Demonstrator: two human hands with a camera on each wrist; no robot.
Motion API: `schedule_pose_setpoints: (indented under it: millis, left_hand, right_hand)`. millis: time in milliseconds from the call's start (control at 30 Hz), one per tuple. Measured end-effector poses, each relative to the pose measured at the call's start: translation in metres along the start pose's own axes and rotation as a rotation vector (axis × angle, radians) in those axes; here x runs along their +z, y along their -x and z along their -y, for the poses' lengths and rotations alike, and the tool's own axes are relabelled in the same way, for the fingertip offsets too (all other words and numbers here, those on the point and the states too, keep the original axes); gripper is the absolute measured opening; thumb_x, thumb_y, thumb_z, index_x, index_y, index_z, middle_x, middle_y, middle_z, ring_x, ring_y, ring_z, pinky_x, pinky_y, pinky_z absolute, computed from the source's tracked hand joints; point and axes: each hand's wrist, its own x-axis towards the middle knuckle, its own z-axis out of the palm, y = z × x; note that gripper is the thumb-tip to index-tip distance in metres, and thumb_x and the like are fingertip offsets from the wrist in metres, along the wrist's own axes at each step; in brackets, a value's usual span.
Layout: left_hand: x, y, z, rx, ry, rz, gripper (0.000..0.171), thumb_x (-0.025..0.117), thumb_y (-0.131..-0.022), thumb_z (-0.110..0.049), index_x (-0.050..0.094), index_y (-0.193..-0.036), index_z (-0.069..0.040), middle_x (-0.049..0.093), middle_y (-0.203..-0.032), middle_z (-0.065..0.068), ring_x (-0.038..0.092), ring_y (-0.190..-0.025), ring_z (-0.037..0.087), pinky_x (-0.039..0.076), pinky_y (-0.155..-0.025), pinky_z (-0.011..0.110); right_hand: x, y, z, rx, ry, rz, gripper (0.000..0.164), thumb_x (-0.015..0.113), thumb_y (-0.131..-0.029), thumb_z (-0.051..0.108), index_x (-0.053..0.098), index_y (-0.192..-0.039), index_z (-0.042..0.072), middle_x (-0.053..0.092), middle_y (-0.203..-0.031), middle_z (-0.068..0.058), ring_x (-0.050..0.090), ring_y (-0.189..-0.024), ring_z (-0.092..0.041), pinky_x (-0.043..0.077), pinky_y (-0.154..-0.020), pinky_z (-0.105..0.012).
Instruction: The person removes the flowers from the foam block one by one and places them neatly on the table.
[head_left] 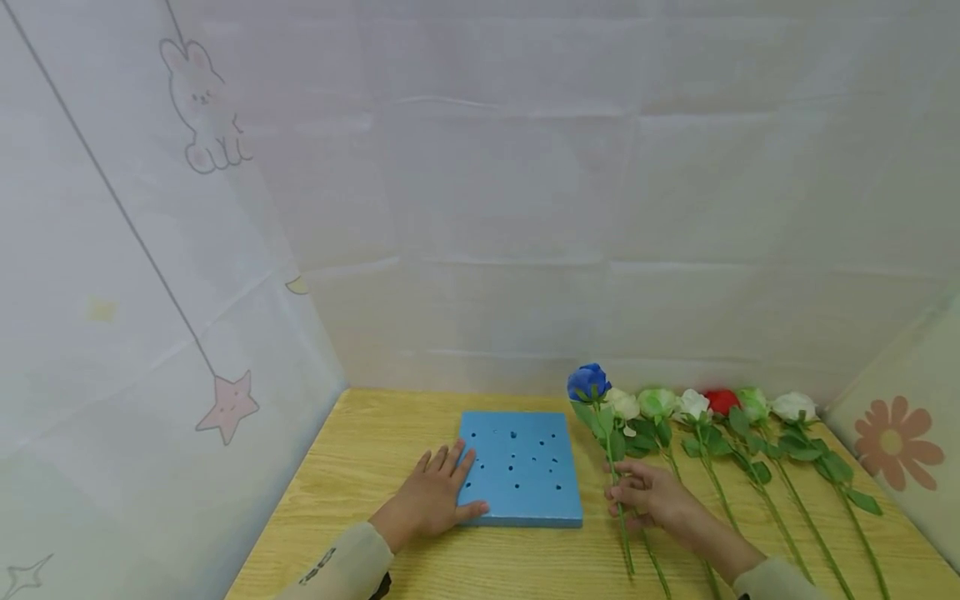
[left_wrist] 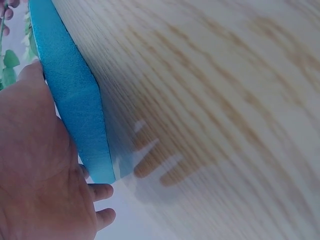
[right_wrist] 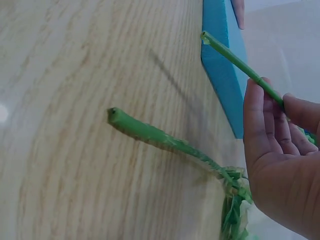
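Note:
A blue artificial rose (head_left: pixel 588 382) stands tilted in my right hand (head_left: pixel 654 497), its green stem (right_wrist: pixel 235 60) pinched between thumb and fingers. In the right wrist view the stem's cut end points free, above the table. My left hand (head_left: pixel 433 496) lies with straight, spread fingers over the left side of a flat blue foam block (head_left: pixel 525 507), which has several small dark holes in its top. The left wrist view shows that hand (left_wrist: pixel 45 165) along the side of the block (left_wrist: pixel 75 95).
Right of the block, several artificial roses lie in a row on the wooden table (head_left: pixel 352 467): a cream one (head_left: pixel 622 403), green-white ones (head_left: pixel 657 403), white ones (head_left: pixel 793 407) and a red one (head_left: pixel 722 402). Their stems reach toward the front. Pale cloth walls (head_left: pixel 495 208) enclose the table.

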Motion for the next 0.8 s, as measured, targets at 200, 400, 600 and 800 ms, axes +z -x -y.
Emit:
schedule_pose_setpoints:
  millis: [200, 400, 600, 800]
  left_hand:
    - [-0.002, 0.0, -0.001, -0.008, 0.009, 0.007, 0.096, 0.03, -0.096, -0.079, 0.019, -0.164, -0.012, 0.011, -0.169, 0.015, 0.02, -0.152, 0.043, 0.02, -0.119, 0.064]
    - [-0.001, 0.0, -0.001, -0.012, -0.005, -0.003, 0.098, 0.029, -0.094, -0.08, 0.019, -0.164, -0.013, 0.011, -0.17, 0.015, 0.019, -0.153, 0.042, 0.019, -0.119, 0.064]
    - [0.0, -0.001, 0.001, -0.007, -0.012, -0.004, 0.099, 0.028, -0.094, -0.081, 0.018, -0.164, -0.012, 0.012, -0.17, 0.015, 0.02, -0.152, 0.042, 0.02, -0.119, 0.064]
    - [0.002, -0.002, 0.001, -0.005, -0.025, -0.011, 0.099, 0.027, -0.093, -0.082, 0.018, -0.164, -0.014, 0.011, -0.17, 0.014, 0.021, -0.152, 0.041, 0.021, -0.119, 0.063]
  right_hand:
    - [0.0, -0.004, -0.013, 0.018, -0.006, -0.012, 0.067, 0.065, -0.101, 0.02, 0.034, -0.153, -0.007, 0.066, -0.121, -0.02, 0.07, -0.099, -0.03, 0.059, -0.075, -0.043]
    - [-0.001, -0.008, -0.022, 0.016, -0.022, 0.005, 0.064, 0.064, -0.102, 0.019, 0.035, -0.152, -0.008, 0.067, -0.12, -0.02, 0.07, -0.097, -0.028, 0.059, -0.074, -0.041]
    - [-0.003, -0.014, -0.026, 0.032, -0.031, 0.011, 0.063, 0.063, -0.102, 0.018, 0.034, -0.152, -0.008, 0.068, -0.117, -0.02, 0.071, -0.094, -0.028, 0.058, -0.072, -0.041]
    - [-0.003, -0.02, -0.029, 0.061, -0.004, -0.009, 0.061, 0.062, -0.103, 0.018, 0.035, -0.151, -0.008, 0.071, -0.11, -0.015, 0.072, -0.09, -0.025, 0.057, -0.067, -0.038]
